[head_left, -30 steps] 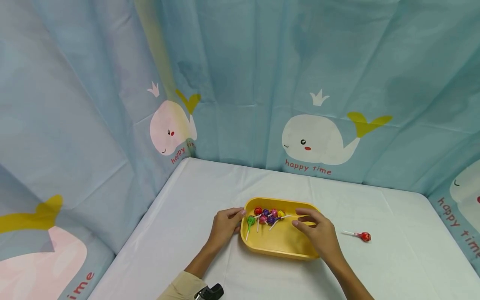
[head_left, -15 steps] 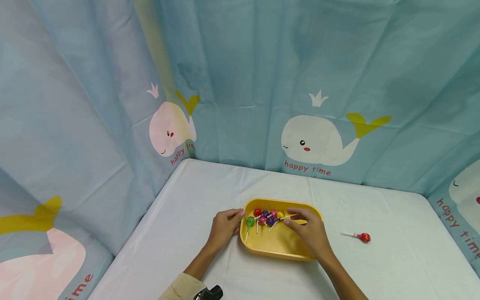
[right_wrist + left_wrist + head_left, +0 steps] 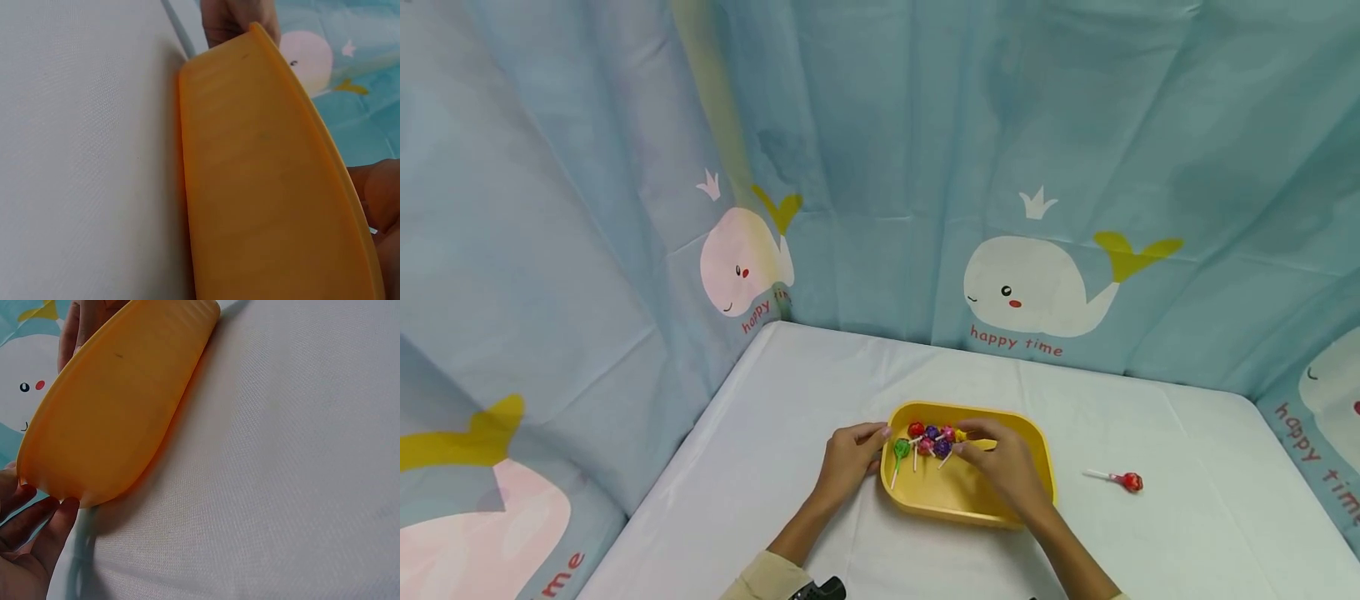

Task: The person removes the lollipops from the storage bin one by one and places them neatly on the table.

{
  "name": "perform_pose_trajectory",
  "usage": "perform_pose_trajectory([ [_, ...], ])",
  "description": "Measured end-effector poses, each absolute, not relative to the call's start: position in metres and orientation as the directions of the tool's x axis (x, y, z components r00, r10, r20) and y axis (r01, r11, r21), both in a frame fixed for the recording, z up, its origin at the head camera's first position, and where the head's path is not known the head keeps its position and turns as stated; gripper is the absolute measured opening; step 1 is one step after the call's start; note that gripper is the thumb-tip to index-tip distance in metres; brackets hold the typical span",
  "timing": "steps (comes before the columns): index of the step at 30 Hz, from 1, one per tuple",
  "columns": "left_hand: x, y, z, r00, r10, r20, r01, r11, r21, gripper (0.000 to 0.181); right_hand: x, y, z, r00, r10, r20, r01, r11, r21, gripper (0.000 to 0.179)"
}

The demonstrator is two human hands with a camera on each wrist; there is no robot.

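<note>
A yellow oval tray (image 3: 951,510) stands on the white table with several lollipops in its left half: a green lollipop (image 3: 902,448), a red lollipop (image 3: 916,429), and pink and purple ones. My left hand (image 3: 848,457) grips the tray's left end, thumb at the rim and fingertips against the outer wall in the left wrist view. Over the tray, my right hand (image 3: 1003,462) pinches the yellow lollipop (image 3: 961,435), whose head is mostly hidden by thumb and forefinger. A bit of white stick (image 3: 373,230) shows by the right hand in the right wrist view.
To the right of the tray, another red lollipop (image 3: 1131,482) lies on the white tablecloth (image 3: 1195,450), its stick pointing left. A blue curtain (image 3: 865,167) printed with whales rises behind and along the left side of the table.
My right hand has moved left across the tray, its fingertips now closing over the yellow lollipop. The left hand keeps its hold on the tray's left end.
</note>
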State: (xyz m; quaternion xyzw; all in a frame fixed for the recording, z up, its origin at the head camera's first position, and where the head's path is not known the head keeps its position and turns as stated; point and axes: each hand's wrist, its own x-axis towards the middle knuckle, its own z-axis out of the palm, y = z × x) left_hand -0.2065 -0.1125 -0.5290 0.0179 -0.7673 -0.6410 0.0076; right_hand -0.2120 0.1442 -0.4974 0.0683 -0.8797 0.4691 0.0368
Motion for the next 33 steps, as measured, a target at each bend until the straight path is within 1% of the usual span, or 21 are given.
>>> perform_pose_trajectory([
  [8,-0.204,-0.111,-0.532,-0.999,-0.037,-0.019,-0.026,0.193,0.981,0.036,-0.215,0.137,-0.500,-0.994,-0.084,0.071,-0.107,0.585,-0.804,0.025],
  [13,-0.201,-0.111,-0.531,-0.999,-0.037,-0.016,-0.023,0.205,0.979,0.035,-0.217,0.134,-0.504,-0.993,-0.100,0.062,-0.110,0.601,-0.792,0.022],
  [21,-0.201,-0.110,-0.532,-1.000,-0.028,-0.004,-0.009,0.169,0.986,0.036,-0.220,0.130,-0.509,-0.989,-0.134,0.068,-0.135,0.586,-0.799,0.018],
  [28,-0.202,-0.111,-0.533,-1.000,-0.030,0.004,0.000,0.147,0.989,0.037,-0.221,0.126,-0.508,-0.988,-0.145,0.057,-0.133,0.595,-0.792,0.022],
  [33,-0.203,-0.110,-0.532,-1.000,-0.028,0.011,0.007,0.142,0.990,0.037,-0.223,0.123,-0.510,-0.987,-0.150,0.051,-0.133,0.615,-0.777,0.021],
])
